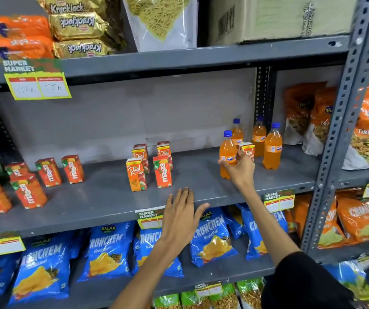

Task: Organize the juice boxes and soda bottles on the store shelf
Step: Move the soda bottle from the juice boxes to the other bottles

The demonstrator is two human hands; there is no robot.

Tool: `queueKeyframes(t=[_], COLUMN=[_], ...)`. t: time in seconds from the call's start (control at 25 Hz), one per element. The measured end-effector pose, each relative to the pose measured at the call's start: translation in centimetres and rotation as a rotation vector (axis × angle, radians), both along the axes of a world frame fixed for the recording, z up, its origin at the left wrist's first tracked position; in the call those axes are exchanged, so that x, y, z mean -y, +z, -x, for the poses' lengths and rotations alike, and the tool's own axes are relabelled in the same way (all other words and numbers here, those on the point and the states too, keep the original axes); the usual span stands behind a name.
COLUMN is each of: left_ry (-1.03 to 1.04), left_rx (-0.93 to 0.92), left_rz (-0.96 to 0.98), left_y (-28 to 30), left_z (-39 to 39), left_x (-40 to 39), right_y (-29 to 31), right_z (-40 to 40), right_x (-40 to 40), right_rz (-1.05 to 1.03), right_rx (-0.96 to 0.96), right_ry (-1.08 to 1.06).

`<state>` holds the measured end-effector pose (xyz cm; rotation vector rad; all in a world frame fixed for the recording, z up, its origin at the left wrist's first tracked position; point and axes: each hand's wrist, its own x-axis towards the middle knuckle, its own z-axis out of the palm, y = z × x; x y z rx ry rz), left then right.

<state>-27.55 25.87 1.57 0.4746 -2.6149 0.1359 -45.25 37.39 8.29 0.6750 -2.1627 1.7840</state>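
Observation:
On the grey middle shelf [103,197], several orange Fanta bottles with blue caps stand at the right. My right hand [239,168] is closed around the lower part of the nearest Fanta bottle [227,150], which is upright on the shelf. A small Real juice box [247,150] stands just behind my fingers, among the bottles. Another bottle [273,148] stands to the right. A cluster of Real and Maaza juice boxes [149,166] sits mid-shelf. Several Maaza boxes [27,181] stand at the left. My left hand [180,216] hovers open, palm down, at the shelf's front edge.
Blue Crunchem snack bags [110,248] fill the shelf below. Krackjack packs [78,25] and a cardboard carton [279,16] sit above. Orange snack bags [308,114] stand right of the bottles, beside a grey perforated upright [335,134]. Price tags hang on the shelf edges.

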Motion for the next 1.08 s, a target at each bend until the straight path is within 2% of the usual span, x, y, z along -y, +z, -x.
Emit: queueKeyframes(t=[0.32, 0.52, 0.64, 0.72, 0.84, 1.08], left_ry=[0.028, -0.008, -0.034, -0.013, 0.033, 0.147], left_rx=[-0.017, -0.027, -0.047, -0.063, -0.085, -0.098], left_rz=[0.025, 0.02, -0.014, -0.006, 0.005, -0.008], left_y=[-0.5, -0.5, -0.4, -0.6, -1.3, -1.1], left_z=[0.0, -0.2, -0.9, -1.9, -3.9, -7.7], left_x=[0.0, 0.4, 1.0, 1.9, 4.0, 8.2], right_y=[-0.1, -2.7, -3.9, -4.1, -3.5, -1.9], right_z=[0.1, -3.2, -6.4, -8.2, -9.0, -8.1], right_x=[0.7, -0.4, -0.4, 0.7, 4.2, 12.0], right_rz=[-0.061, -0.15, -0.166, -0.104, 0.005, -0.068], right_rx=[0.012, 0.06, -0.001, -0.005, 0.099, 0.2], right_ry=[-0.059, -0.083, -0.108, -0.033, 0.187, 0.467])
